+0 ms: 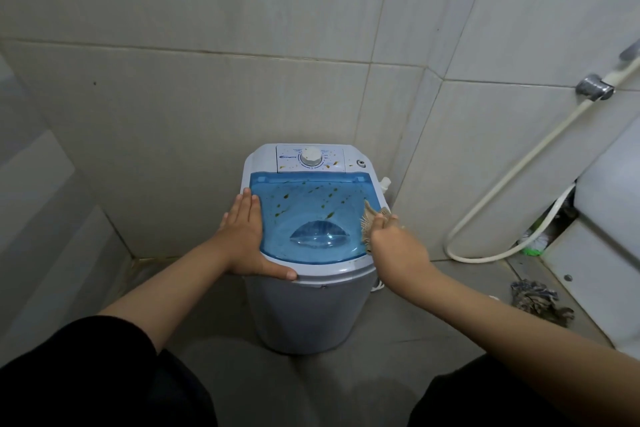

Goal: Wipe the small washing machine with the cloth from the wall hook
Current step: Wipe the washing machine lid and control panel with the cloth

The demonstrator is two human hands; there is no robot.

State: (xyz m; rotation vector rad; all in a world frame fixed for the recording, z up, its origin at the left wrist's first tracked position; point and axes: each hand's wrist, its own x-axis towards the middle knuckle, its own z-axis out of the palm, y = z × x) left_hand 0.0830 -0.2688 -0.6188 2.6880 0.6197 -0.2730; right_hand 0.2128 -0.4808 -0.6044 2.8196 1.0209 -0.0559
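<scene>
Right grip [389,236] closed on cloth [374,218], cloth pressed at lid's right edge, left grip [246,236] flat, open, against washing machine [311,305] left rim, stained blue lid [311,218] faced upward.

One head-worn wide-angle view looks steeply down, close above the washing machine [308,236] in a tiled corner.

blue brand mark on control panel [310,158], too blurred to read
</scene>
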